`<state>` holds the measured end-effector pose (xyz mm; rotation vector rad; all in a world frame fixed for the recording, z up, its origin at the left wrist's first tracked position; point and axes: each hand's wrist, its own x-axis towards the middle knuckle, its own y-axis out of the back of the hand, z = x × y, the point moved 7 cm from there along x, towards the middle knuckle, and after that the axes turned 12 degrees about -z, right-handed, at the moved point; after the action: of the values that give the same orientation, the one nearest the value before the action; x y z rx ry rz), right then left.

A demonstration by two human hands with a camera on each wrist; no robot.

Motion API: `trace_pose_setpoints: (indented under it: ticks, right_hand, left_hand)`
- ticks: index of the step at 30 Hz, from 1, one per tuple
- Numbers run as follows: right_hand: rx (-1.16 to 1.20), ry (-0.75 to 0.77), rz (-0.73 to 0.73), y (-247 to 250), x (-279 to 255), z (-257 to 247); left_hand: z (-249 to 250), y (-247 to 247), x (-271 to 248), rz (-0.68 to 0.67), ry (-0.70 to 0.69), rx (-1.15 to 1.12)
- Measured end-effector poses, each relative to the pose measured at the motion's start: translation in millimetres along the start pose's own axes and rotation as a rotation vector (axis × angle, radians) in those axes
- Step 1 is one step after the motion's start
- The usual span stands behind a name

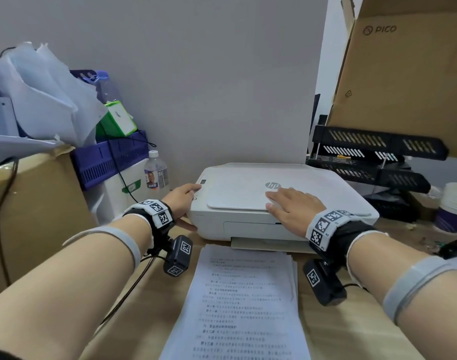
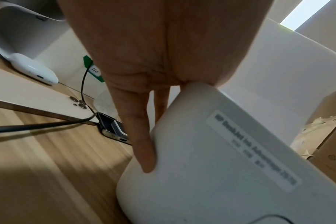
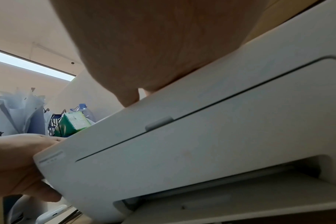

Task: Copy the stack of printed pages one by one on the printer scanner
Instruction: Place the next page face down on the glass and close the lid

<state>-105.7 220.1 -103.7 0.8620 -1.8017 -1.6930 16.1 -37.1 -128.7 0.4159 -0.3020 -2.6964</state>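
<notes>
A white HP printer (image 1: 326, 203) stands at the back of the wooden table with its scanner lid (image 1: 237, 193) down. My left hand (image 1: 183, 202) clasps the printer's front left corner, fingers on top beside the small display and thumb on the front face. The left wrist view shows the fingers (image 2: 142, 144) laid along the printer's side (image 2: 220, 166). My right hand (image 1: 289, 206) rests flat on the lid's front edge, fingers straight. In the right wrist view the palm (image 3: 153, 45) lies on the printer's top (image 3: 201, 136). The stack of printed pages (image 1: 240, 307) lies in front of the printer.
A water bottle (image 1: 155, 172), a purple basket (image 1: 110, 159) and a cardboard box (image 1: 35, 203) crowd the left. Black paper trays (image 1: 372, 157) and a PICO carton (image 1: 404, 74) stand right, with stacked paper cups (image 1: 453, 209). A phone (image 2: 48, 103) and cables lie left of the printer.
</notes>
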Motion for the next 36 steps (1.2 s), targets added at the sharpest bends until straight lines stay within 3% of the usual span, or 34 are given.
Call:
trace_pose_setpoints:
  ticks: [14,36]
  right_hand:
    - [-0.016,-0.013,0.020,-7.9,6.2,5.4]
    - [-0.010,-0.030,0.010,-8.0,3.0,5.2]
  left_hand:
    - [4.3,-1.1,5.4,0.097,-0.044,0.108]
    - [4.1,-6.1,-1.3,0.099,-0.061,0.073]
